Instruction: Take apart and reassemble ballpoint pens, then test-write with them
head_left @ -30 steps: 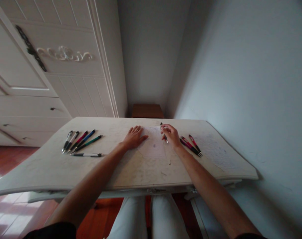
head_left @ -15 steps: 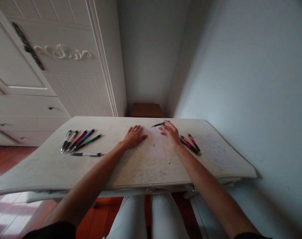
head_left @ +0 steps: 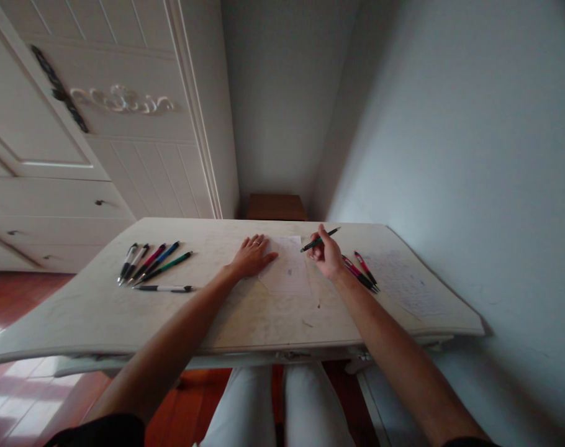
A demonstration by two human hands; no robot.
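Note:
A sheet of paper (head_left: 287,273) with a small dark mark lies in the middle of the white table. Flat on its left edge rests my left hand (head_left: 252,256), fingers spread, a ring on one finger. My right hand (head_left: 326,253) is closed around a green and black pen (head_left: 317,241), just right of the sheet. The pen tilts, its lower end pointing left toward the paper. Close to my right wrist lie several pink and black pens (head_left: 366,267), partly hidden by the hand.
On the left of the table (head_left: 124,323) several pens (head_left: 154,261) fan out, with a white and black pen (head_left: 166,288) crosswise below them. A second, written sheet (head_left: 403,282) lies at the right. A white cabinet (head_left: 147,167) stands left, a wall (head_left: 473,155) right.
My right hand has taken hold of the green pen, which lay on the table's far side, and its fingers have closed around it. My left hand stays on the paper.

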